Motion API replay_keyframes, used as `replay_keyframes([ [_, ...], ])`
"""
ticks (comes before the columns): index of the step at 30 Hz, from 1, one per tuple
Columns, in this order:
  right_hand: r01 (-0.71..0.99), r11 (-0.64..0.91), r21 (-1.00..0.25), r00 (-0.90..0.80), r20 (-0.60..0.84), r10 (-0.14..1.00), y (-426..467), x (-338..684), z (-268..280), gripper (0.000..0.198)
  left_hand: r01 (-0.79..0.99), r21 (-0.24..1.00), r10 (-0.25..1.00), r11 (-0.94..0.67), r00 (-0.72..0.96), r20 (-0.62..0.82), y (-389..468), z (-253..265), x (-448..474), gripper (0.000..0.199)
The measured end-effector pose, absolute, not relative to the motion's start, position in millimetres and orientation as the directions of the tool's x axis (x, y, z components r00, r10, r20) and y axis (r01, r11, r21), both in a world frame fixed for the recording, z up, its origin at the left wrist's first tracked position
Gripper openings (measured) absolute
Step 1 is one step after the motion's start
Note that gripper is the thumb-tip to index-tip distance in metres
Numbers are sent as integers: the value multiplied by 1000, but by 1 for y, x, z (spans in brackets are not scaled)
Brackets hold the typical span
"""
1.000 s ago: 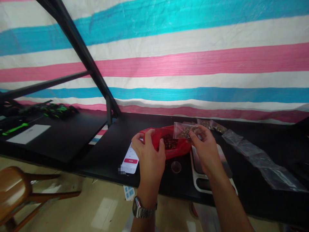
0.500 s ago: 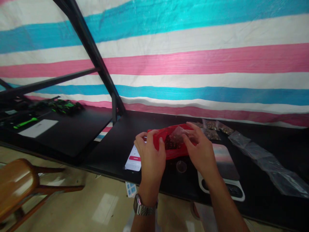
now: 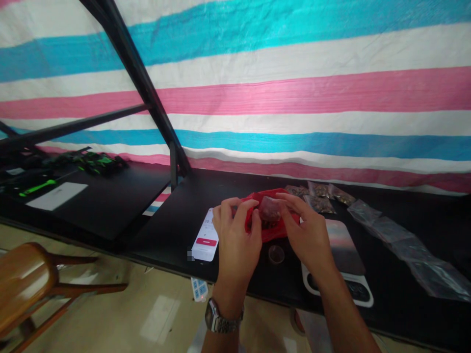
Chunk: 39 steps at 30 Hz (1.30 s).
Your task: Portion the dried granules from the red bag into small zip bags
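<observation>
A crumpled red plastic bag (image 3: 281,234) lies on the black table with its mouth open, small dark pieces showing inside. My left hand (image 3: 239,233) curls over the bag's left side, fingers bent and thumb close to the index finger, gripping the red plastic. With my right hand (image 3: 307,228) I pinch a small clear plastic bag (image 3: 270,208) at the mouth of the red one. Its contents are hard to make out. Just below the red bag sits a small clear round cup (image 3: 276,254).
A kitchen scale (image 3: 344,250) lies at the right. Behind it are several filled clear bags (image 3: 320,204), and a row of flat clear bags (image 3: 405,242) runs toward the right edge. A phone (image 3: 205,240) lies at the left. A wooden chair (image 3: 29,282) stands beyond.
My left hand has shifted right over the red bag, uncovering more of the phone. The red bag's mouth has drawn narrower around the small clear bag.
</observation>
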State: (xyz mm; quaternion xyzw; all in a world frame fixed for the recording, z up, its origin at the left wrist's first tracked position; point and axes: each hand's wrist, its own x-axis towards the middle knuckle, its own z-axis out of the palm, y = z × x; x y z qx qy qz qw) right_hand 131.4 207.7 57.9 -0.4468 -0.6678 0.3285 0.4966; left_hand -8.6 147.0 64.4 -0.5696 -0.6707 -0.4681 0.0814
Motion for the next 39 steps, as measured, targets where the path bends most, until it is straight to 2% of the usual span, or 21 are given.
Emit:
replay_keyframes([
  [3,288,439,-851,-121,423,898,207,131,59,26,876,481,766,-26,-292,573,150,57,-6,30],
  [6,313,484,-817,-132,467,874,206,132,60,25,882,471,790,5,-292,539,153,51,-7,35],
  [16,322,488,-812,-118,477,871,205,135,59,24,869,491,790,52,-337,513,156,45,-16,29],
  [18,337,492,-803,-64,501,863,201,136,67,23,873,484,780,60,-344,523,157,44,-18,29],
  [22,413,475,-777,154,574,805,209,161,80,22,879,473,748,62,-354,561,157,43,-23,28],
  [24,408,414,-814,314,550,774,223,193,78,24,879,473,738,52,-353,575,155,43,-27,28],
  [26,321,344,-882,516,468,718,237,236,69,28,879,474,722,42,-355,594,154,44,-30,27],
  [27,264,280,-923,621,385,683,242,259,64,25,879,475,709,38,-358,607,153,44,-31,26],
  [28,224,185,-957,646,288,707,245,281,58,22,879,477,697,31,-361,620,152,45,-32,26],
  [29,220,86,-972,673,215,708,247,301,53,19,877,480,689,24,-362,628,152,46,-33,26],
  [30,242,-12,-970,735,175,655,246,318,47,18,875,484,684,16,-362,633,151,47,-33,26],
  [31,308,-118,-944,732,156,663,245,331,43,20,873,488,684,10,-362,634,150,48,-33,26],
  [33,484,-317,-815,720,166,674,241,345,36,32,868,497,686,3,-363,630,149,51,-32,26],
  [35,631,-417,-654,678,203,706,238,345,34,49,865,502,684,-1,-366,631,148,53,-31,26],
  [37,721,-403,-564,623,273,733,239,336,35,63,865,502,677,-4,-366,638,147,55,-30,26],
  [39,778,-308,-547,538,328,777,247,323,38,58,869,495,672,-7,-362,646,148,56,-28,25],
])
